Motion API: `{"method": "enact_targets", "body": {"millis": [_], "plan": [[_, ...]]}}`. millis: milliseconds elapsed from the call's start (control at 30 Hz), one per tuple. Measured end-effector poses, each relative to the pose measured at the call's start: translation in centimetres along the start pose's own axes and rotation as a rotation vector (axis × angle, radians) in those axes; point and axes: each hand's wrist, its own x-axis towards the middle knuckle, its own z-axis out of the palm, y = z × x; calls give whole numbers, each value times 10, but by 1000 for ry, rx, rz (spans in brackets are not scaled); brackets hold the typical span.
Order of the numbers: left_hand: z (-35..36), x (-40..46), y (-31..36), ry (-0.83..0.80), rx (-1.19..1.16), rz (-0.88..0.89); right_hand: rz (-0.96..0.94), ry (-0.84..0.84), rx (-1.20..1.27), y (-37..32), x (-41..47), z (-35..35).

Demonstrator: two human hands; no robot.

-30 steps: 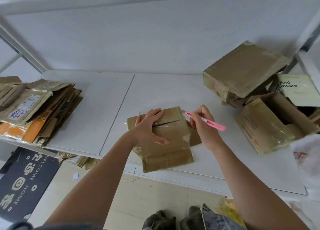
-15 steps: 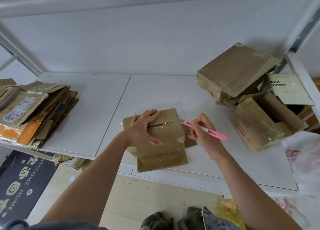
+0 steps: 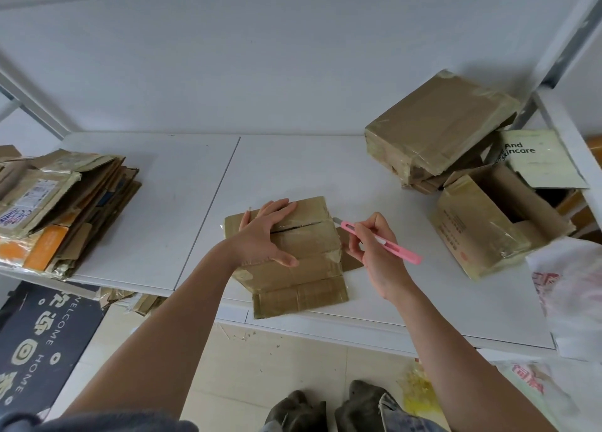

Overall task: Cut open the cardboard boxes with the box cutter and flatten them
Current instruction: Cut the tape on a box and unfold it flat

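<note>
A small taped cardboard box (image 3: 303,252) sits near the front edge of the white shelf (image 3: 169,219). A dark slit runs across its top seam. My left hand (image 3: 265,232) presses flat on the box top with straight fingers and the thumb down the front face. My right hand (image 3: 374,249) pinches a pink box cutter (image 3: 384,242) like a pen. Its blade tip sits at the box's upper right corner, at the end of the slit. One loose flap lies flat in front of the box.
A pile of flattened cardboard (image 3: 58,203) lies at the left end of the shelf. At the right, a taped box (image 3: 436,125) lies on other cardboard, beside an open box (image 3: 488,223) and a green skincare carton (image 3: 537,157). A white plastic bag (image 3: 573,288) hangs at the right edge.
The blade tip has drawn slightly back from the box's right corner, and the view has drifted. My left hand stays pressed on the box top.
</note>
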Motion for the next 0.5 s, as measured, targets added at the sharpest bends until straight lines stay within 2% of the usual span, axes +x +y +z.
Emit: {"method": "enact_targets", "body": {"millis": [133, 300, 433, 500], "plan": [[2, -1, 1, 12, 1, -15, -15, -76, -41, -3, -7, -9], [3, -2, 2, 24, 1, -42, 23, -136, 60, -1, -23, -18], [4, -2, 4, 46, -3, -71, 42, -151, 6, -4, -29, -29], [3, -1, 6, 57, 78, -69, -11, -109, -37, -6, -27, -35]]}}
